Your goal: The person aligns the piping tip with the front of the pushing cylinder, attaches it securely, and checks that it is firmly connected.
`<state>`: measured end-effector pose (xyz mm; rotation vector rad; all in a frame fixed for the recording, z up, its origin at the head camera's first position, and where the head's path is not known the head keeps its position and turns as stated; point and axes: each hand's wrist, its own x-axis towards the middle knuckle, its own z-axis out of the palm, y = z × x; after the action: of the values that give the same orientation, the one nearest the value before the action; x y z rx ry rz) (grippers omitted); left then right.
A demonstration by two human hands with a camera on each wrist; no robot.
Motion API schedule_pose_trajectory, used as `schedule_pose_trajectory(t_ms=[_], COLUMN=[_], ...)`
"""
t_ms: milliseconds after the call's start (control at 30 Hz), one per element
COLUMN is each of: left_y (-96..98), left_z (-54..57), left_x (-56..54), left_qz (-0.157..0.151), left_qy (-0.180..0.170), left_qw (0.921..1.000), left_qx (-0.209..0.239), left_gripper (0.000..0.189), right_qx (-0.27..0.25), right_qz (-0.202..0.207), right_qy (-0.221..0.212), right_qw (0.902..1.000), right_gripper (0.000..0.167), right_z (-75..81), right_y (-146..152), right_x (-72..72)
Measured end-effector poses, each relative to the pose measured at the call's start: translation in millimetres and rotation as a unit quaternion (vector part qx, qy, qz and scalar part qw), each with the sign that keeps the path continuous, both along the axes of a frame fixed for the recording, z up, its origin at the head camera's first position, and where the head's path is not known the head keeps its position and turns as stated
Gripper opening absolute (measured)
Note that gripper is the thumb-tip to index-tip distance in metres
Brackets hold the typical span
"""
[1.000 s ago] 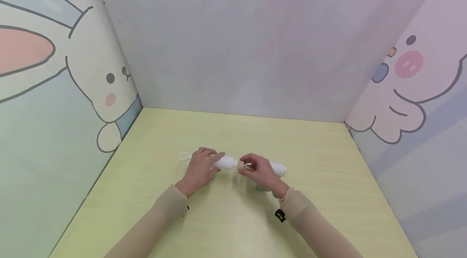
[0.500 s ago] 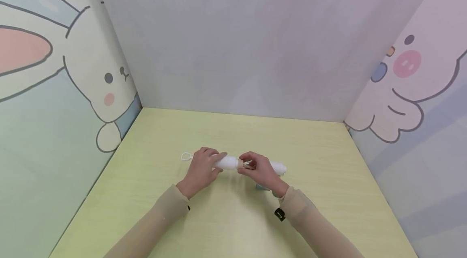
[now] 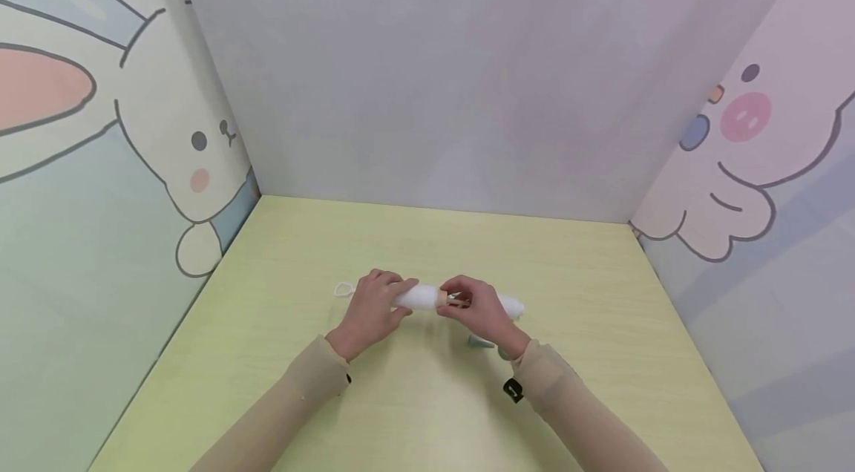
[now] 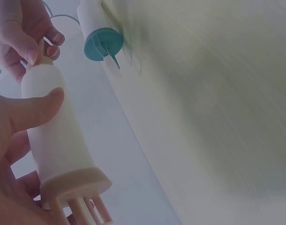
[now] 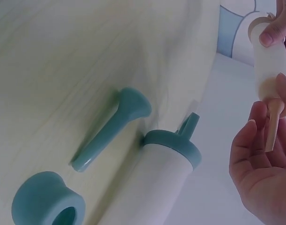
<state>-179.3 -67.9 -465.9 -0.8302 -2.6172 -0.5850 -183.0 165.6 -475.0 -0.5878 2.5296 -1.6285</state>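
Observation:
My left hand [image 3: 370,309] grips a white tube [image 3: 419,298], probably a syringe-like barrel, around its middle, thumb along its side. A beige flanged collar [image 4: 77,183] sits on its near end in the left wrist view, and a pale loop [image 3: 344,289] sticks out left of that hand. At the other end, my right hand [image 3: 484,312] pinches a beige nozzle piece [image 4: 40,61] with a thin spout [image 5: 273,129]. The nozzle piece meets the barrel's end; whether it is screwed on I cannot tell. Both hands hold the tube sideways over the table.
Behind my right hand lies a second white tube [image 5: 154,183] with a teal collar [image 5: 173,145]. Beside it on the pale yellow table [image 3: 427,413] are a teal funnel-ended nozzle [image 5: 112,126] and a teal cap-like piece [image 5: 44,201]. Cartoon-printed walls [image 3: 427,86] enclose the table.
The left hand has shifted slightly right with the white tube, closing the small gap to the beige nozzle piece. The right hand stays nearly in place; more of the teal nozzle shows.

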Motion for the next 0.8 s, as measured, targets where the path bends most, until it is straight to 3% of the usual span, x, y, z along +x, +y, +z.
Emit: schedule_pose_trajectory(t_ms=[400,667,800], left_y=[0.2,-0.4,-0.6], left_z=[3.1,2.0,2.1], left_x=[-0.1,-1.5,-1.3], left_qz=[-0.003,-0.003,-0.002], left_qy=[0.003,0.016,0.02], left_qw=[1.0,0.9999,0.9998], left_qx=[0.008,0.003,-0.001], left_gripper=[0.049,0.049,0.049], right_qx=[-0.008,-0.009,0.001], right_qz=[0.011,0.026,0.025], right_qy=[-0.006,-0.01,-0.033], right_qw=[0.9999,0.9996,0.9991], right_gripper=[0.027,0.025,0.025], right_z=[-3.5,32.0,34.3], right_y=[0.4,-6.7,-7.0], right_x=[-1.8,14.1,14.2])
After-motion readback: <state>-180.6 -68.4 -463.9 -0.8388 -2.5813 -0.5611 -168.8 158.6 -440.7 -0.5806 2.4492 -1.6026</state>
